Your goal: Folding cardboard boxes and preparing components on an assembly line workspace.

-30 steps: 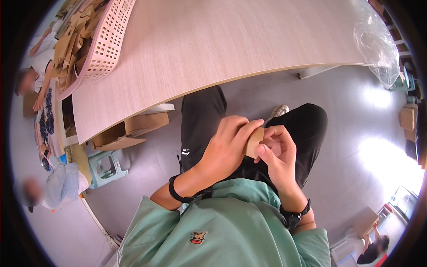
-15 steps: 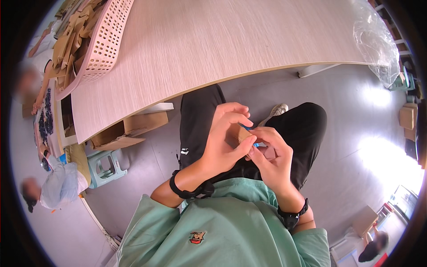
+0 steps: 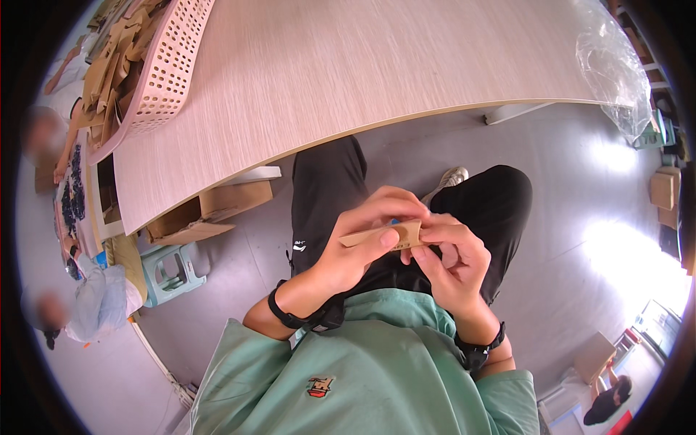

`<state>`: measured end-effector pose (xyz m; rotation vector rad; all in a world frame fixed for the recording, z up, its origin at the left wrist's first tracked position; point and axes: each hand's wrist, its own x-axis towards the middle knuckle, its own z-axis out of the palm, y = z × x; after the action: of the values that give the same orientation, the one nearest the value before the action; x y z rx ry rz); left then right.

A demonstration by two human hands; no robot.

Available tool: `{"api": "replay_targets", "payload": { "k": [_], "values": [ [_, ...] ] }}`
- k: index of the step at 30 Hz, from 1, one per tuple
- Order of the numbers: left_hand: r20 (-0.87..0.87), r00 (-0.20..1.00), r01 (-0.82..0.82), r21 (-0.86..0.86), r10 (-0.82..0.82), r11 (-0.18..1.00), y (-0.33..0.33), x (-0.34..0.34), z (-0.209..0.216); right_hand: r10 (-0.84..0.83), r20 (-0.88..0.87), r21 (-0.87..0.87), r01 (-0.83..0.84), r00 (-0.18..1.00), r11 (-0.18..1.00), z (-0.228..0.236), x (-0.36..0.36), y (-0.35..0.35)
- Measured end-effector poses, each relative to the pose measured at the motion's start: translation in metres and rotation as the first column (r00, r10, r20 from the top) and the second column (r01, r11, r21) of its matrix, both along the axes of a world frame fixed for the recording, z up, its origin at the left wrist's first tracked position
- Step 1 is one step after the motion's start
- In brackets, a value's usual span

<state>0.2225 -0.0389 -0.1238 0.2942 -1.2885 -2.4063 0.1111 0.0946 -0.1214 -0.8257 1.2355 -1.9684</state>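
A small folded piece of tan cardboard is held over my lap between both hands, with dark print on one face. My left hand grips it, thumb on the near face and fingers curled behind. At its right end, my right hand pinches the edge with thumb and fingertips. A bit of something blue shows behind the cardboard's upper edge, under my left fingers. What it is cannot be made out.
Ahead is a wood-grain table. A pink perforated basket heaped with cardboard pieces stands at its left, and clear plastic film hangs over its right end. An open carton and a teal stool are at left. Other people work farther off.
The cardboard has turned so its printed face shows, and less of the blue thing is visible. My left fingers have closed down over it; my right hand has shifted slightly right and down.
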Motion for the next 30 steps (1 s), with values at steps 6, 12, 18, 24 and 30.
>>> {"api": "replay_targets", "payload": {
  "k": [6, 12, 18, 24, 30],
  "values": [
    [0.112, 0.993, 0.028, -0.523, 0.036, 0.852, 0.000, 0.003, 0.008, -0.204, -0.496, 0.082, 0.280, 0.844, 0.956, 0.008, -0.005, -0.002],
    [-0.187, 0.964, -0.252, -0.874, 0.191, 0.416, 0.003, -0.006, 0.003, -0.203, -0.334, 0.104, 0.250, 0.921, 0.963, 0.009, -0.004, 0.006],
    [-0.373, 0.918, -0.397, -0.883, 0.137, 0.253, 0.004, -0.006, -0.004, -0.012, 0.157, 0.158, -0.014, 0.987, 0.987, 0.011, -0.010, 0.011],
    [-0.431, 0.884, -0.462, -0.863, 0.181, 0.206, 0.008, -0.007, -0.006, 0.028, 0.227, 0.147, -0.063, 0.973, 0.987, 0.014, -0.005, 0.013],
    [-0.346, 0.893, -0.425, -0.859, 0.288, 0.287, 0.015, -0.010, -0.001, -0.096, -0.162, 0.174, 0.125, 0.982, 0.977, 0.014, -0.007, 0.008]
  ]
}}
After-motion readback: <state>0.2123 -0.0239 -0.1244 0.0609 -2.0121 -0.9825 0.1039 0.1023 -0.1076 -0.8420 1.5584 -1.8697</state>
